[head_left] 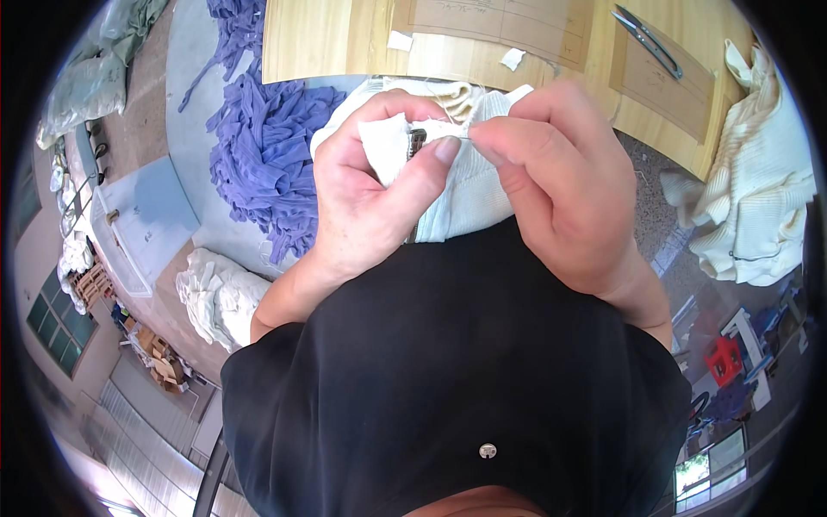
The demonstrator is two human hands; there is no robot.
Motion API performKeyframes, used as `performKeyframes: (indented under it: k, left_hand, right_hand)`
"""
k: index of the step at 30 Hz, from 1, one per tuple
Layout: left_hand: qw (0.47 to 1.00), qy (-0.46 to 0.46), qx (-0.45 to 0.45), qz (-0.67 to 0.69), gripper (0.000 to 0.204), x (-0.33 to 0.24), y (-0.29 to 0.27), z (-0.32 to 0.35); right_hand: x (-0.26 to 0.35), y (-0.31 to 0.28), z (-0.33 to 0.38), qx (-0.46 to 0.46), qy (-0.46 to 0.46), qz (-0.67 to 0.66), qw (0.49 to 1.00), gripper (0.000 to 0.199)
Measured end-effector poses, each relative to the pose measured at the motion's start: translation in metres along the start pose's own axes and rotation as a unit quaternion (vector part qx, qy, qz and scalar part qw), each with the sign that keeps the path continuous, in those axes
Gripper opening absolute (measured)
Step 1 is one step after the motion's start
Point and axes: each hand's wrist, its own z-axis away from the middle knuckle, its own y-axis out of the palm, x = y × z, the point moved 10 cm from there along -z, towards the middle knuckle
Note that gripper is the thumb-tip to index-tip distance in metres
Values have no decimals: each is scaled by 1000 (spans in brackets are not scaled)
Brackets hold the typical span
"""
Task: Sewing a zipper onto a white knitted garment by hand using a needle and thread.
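Observation:
My left hand (366,177) is closed on a white knit garment (478,202), its thumb pressing the folded cloth in front of my chest. A small dark label or strip (418,140) shows on the cloth beside that thumb. My right hand (568,177) is closed in a pinch just right of the left thumb, close to the cloth. Something very thin, like a needle or thread, shows at its fingertips, too fine to make out. Loose cream threads hang from the fabric edge above the hands.
A wooden table (336,39) ahead bears brown card sheets, white scraps and thread snips (648,41). Purple cloth (263,155) is heaped at the left. Cream knit garments (749,189) hang at the right. A white bundle (222,297) and a red crate (724,360) are lower down.

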Motion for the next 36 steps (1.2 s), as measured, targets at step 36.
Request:
performKeyframes:
  k: [36]
  left_hand:
    - [1000,10,9,-27,12,-2,3,-1]
  right_hand:
    - [4,-1,3,-34,-20,-9,999,27]
